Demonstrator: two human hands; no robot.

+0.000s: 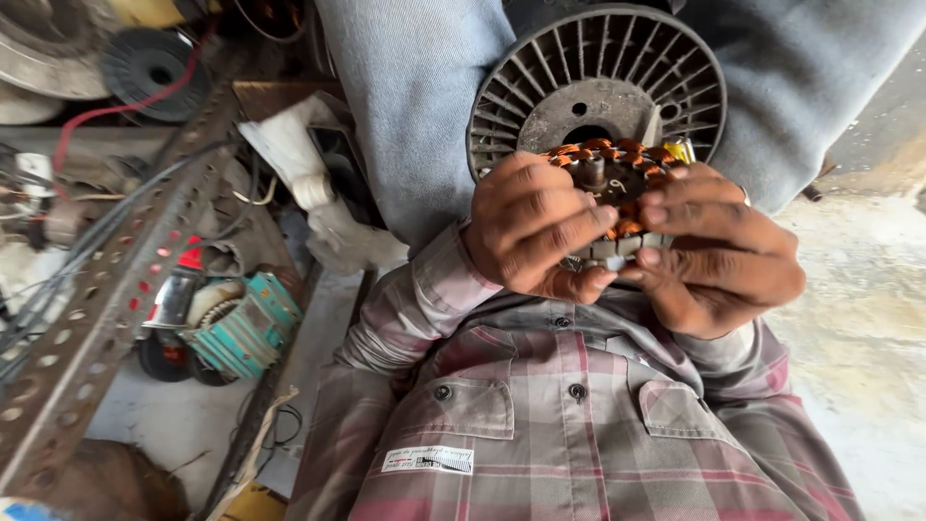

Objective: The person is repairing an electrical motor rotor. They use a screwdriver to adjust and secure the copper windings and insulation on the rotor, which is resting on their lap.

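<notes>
I hold a small round motor stator [613,183] with orange copper windings and a metal core in both hands, close over my chest. My left hand [533,224] wraps its left side, fingers curled over the front. My right hand [719,253] grips the right side, fingertips pressing on the windings. A short shaft stub pokes up at the stator's middle. Behind it, resting between my grey-trousered knees, lies a dark ribbed round motor housing [596,77] with a central hole. My plaid shirt fills the lower frame.
A perforated metal angle bar [106,289] runs diagonally at left. Beside it lie a teal motor part [241,328], a white rag [309,183], a black spool [154,68], red and black wires and cluttered parts. Pale concrete floor [858,328] is at right.
</notes>
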